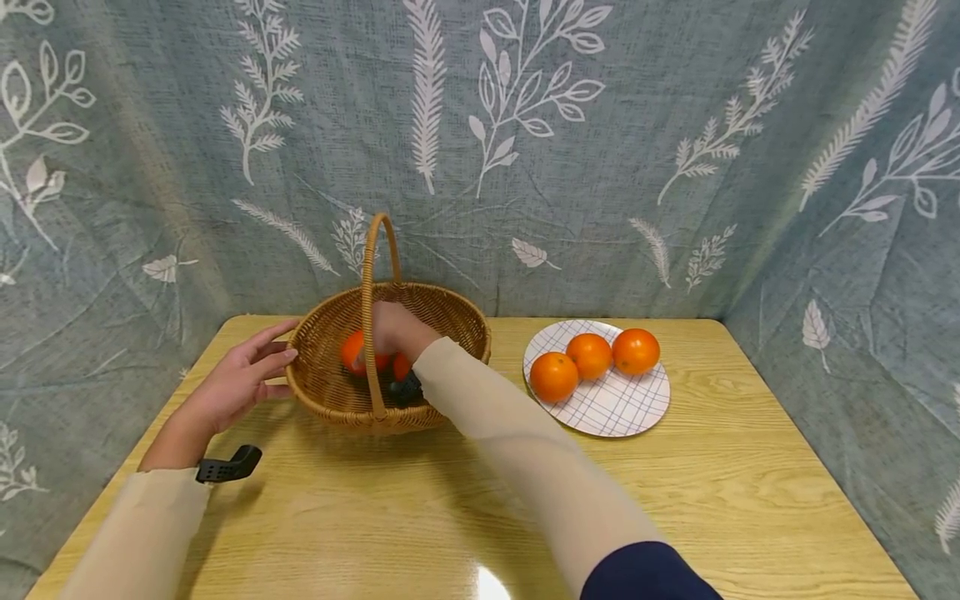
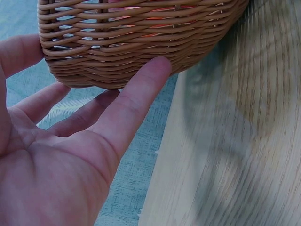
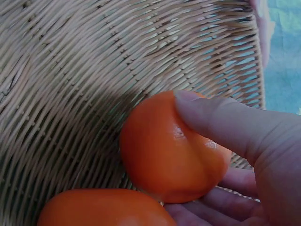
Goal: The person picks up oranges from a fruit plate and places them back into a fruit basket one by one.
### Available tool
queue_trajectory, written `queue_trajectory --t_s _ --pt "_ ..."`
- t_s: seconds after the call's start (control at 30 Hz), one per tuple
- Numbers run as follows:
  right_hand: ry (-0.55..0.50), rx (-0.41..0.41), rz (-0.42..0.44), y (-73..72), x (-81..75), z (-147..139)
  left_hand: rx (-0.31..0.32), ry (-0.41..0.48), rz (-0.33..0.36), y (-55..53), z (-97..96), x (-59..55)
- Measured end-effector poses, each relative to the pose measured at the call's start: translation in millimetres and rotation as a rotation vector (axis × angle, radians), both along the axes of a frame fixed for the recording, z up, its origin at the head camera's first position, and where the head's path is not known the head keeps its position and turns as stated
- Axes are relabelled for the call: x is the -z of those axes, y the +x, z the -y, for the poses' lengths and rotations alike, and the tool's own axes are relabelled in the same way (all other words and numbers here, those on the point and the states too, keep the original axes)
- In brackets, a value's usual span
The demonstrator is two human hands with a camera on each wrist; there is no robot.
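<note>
The glossy, orange-red, roundish fruit [image 3: 162,155] sits low inside the oval, honey-brown wicker basket [image 1: 322,354], with the wicker wall between it and the left hand [image 1: 238,379]. It lies to the left hand's right, yet the right hand [image 1: 397,327] is the nearer one, for it grips the fruit, thumb laid over the top and fingers round the underside. The left hand is spread, its extended fingers touching the basket's left end from outside. The gripped fruit is nearly round and shows no clear long axis; the basket's own long axis runs side to side, and its tall arched wicker handle [image 1: 367,292] crosses front to back, partly in front of the right hand. A second smooth, orange-red fruit [image 3: 106,209] lies just beside the gripped one. Well off to the basket's right, a round white plate with dark crossing lines [image 1: 618,408] bears three round, bright orange fruits [image 1: 589,357] towards its back and left. Basket and plate rest near the back of a yellow, wood-grained table [image 1: 337,517], shiny at its front, with grey-blue cloth with white leaf patterns [image 1: 457,233] hanging behind and at both sides.
</note>
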State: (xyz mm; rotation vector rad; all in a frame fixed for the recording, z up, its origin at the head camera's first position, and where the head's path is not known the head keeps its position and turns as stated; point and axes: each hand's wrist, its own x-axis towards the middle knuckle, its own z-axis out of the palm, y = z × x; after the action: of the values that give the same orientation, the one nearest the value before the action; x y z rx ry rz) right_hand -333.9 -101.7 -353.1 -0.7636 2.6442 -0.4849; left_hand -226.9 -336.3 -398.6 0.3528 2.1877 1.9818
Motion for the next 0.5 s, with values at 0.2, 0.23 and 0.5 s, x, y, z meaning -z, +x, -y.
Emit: queue_trajectory --t_s 0.2,0.23,0.5 --pt "0.097 -0.003 0.011 1.3 -2.0 4.2 0.003 0.015 -0.001 -1.9 0.2 0.2" --pt "0.108 -0.007 0.006 1.1 -2.1 4.6 0.002 0.015 -0.002 -2.0 0.2 0.1" --pt "0.159 -0.103 -0.073 -3.1 -3.6 1.1 -0.002 0.002 0.002 -1.9 1.2 -0.1"
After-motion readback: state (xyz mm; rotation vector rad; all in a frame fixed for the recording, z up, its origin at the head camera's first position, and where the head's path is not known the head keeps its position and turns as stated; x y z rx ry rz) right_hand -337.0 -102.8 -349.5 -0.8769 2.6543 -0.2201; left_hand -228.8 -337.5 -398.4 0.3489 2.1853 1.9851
